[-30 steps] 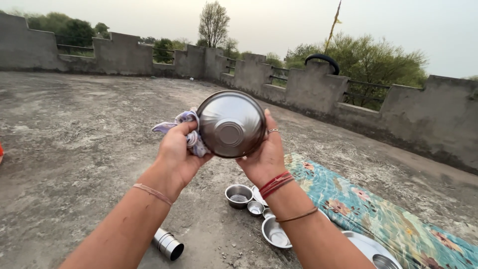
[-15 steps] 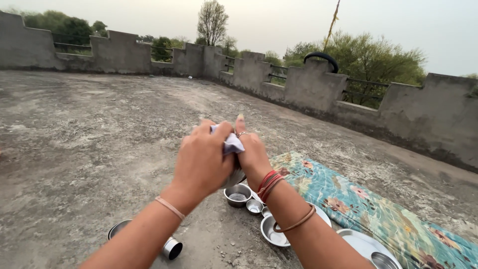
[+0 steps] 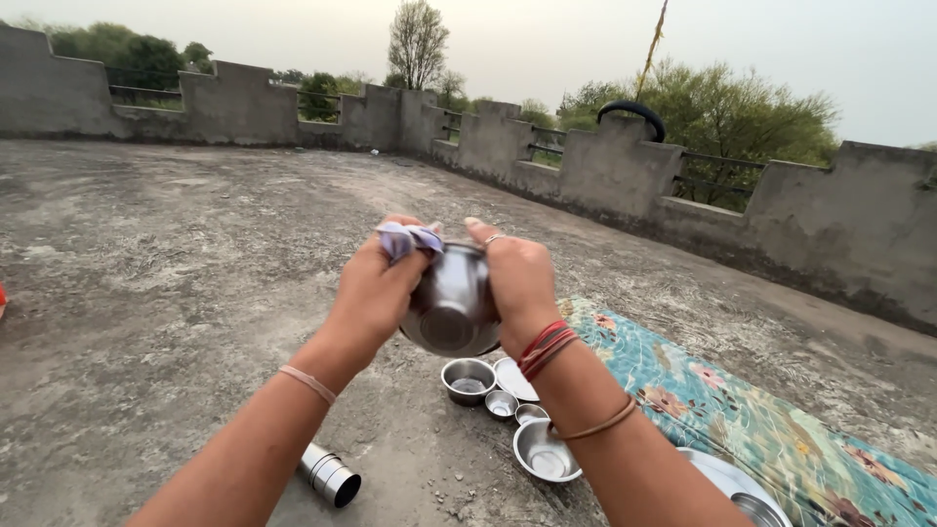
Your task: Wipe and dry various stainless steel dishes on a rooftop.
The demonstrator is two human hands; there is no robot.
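A round steel bowl (image 3: 451, 304) is held up in front of me, its underside turned toward the camera. My right hand (image 3: 520, 278) grips its right side, fingers over the rim. My left hand (image 3: 376, 288) holds the left side and pinches a pale purple and white cloth (image 3: 408, 237) against the bowl's top edge. Red threads and a brown band circle my right wrist; a thin band circles my left.
Below on the concrete roof lie several small steel bowls (image 3: 468, 379), a wider bowl (image 3: 545, 450), a plate (image 3: 727, 477) and a steel tumbler on its side (image 3: 328, 474). A floral mat (image 3: 742, 410) lies right. A low parapet wall (image 3: 625, 181) borders the roof.
The bowl, first shown with its inside facing me, was lowered and turned so its underside faces me. The cloth moved from the bowl's left side to its top edge.
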